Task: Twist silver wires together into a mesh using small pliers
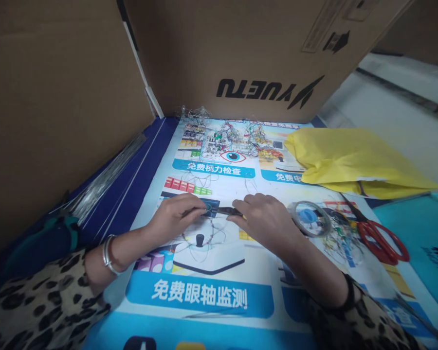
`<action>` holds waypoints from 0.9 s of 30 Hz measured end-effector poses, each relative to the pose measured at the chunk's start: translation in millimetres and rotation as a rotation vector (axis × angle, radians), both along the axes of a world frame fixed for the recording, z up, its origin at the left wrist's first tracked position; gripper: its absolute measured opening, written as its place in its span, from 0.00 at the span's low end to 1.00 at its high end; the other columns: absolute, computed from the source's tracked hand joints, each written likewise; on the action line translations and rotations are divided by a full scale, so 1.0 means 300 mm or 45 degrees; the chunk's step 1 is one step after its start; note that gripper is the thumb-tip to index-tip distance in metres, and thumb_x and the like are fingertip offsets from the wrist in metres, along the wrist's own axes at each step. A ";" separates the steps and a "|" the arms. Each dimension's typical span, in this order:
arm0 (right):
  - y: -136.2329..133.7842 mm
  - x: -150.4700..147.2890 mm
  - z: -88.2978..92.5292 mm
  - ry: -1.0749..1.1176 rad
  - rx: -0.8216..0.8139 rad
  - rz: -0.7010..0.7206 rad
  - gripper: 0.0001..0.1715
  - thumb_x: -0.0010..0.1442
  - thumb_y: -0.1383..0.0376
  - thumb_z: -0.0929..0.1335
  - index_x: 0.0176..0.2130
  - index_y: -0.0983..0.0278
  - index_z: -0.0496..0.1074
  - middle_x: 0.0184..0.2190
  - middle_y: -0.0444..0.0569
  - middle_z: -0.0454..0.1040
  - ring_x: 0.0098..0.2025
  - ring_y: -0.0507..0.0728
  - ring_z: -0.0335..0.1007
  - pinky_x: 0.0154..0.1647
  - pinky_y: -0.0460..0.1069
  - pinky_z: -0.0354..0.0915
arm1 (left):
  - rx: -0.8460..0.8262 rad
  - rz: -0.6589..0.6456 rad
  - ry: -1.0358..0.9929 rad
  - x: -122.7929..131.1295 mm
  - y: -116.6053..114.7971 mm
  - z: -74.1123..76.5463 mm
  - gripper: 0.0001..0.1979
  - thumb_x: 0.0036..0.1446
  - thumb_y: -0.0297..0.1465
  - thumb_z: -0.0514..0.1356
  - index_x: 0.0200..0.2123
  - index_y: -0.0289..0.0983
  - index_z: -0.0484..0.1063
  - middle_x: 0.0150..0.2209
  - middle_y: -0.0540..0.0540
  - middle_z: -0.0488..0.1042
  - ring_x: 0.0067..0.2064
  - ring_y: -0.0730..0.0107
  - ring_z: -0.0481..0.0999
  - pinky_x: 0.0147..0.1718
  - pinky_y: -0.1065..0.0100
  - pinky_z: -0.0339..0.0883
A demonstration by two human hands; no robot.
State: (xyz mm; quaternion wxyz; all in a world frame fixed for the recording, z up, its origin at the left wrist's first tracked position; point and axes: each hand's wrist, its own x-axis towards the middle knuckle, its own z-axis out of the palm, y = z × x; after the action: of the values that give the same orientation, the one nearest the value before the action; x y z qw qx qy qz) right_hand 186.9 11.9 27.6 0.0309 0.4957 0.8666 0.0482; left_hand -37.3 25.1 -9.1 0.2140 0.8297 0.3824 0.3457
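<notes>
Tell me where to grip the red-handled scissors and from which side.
Best by the red handle loops, probably from the near right: they lie toward the person and are the widest part, while the blades point away, toward the yellow material. Tangled wires crowd the left side.

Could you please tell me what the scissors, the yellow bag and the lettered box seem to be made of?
Scissors: smooth red handles, likely plastic from their even colour; dark blades, presumably metal.
Yellow bag: matte, softly creased, perhaps nonwoven fabric or thin plastic.
Lettered box: dull brown cardboard, judging by its flat printed panel.
</notes>
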 end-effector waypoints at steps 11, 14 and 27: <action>-0.006 -0.041 -0.047 0.002 0.230 0.209 0.06 0.56 0.68 0.64 0.29 0.62 0.70 0.28 0.48 0.69 0.35 0.58 0.59 0.34 0.52 0.45 | -0.035 0.069 0.051 0.003 -0.020 0.006 0.04 0.55 0.26 0.58 0.30 0.35 0.72 0.27 0.50 0.74 0.30 0.75 0.71 0.29 0.75 0.63; 0.005 -0.028 -0.025 0.006 0.245 0.192 0.06 0.56 0.67 0.64 0.28 0.61 0.70 0.27 0.48 0.69 0.34 0.57 0.59 0.33 0.51 0.45 | -0.034 0.068 0.050 0.004 -0.020 0.007 0.04 0.55 0.26 0.57 0.29 0.35 0.71 0.27 0.49 0.73 0.29 0.75 0.71 0.29 0.75 0.63; -0.045 -0.058 0.004 0.044 0.110 0.090 0.15 0.58 0.54 0.64 0.31 0.62 0.69 0.24 0.47 0.70 0.27 0.55 0.63 0.28 0.49 0.44 | -0.110 0.381 0.030 0.004 -0.025 -0.008 0.03 0.52 0.26 0.59 0.27 0.36 0.70 0.25 0.53 0.72 0.25 0.78 0.68 0.25 0.76 0.59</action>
State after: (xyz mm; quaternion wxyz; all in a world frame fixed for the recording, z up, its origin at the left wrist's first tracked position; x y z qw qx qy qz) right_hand 169.6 -1.5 28.8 -0.0071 0.4664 0.8811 0.0779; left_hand -36.2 17.7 -11.4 0.1910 0.7576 0.5186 0.3473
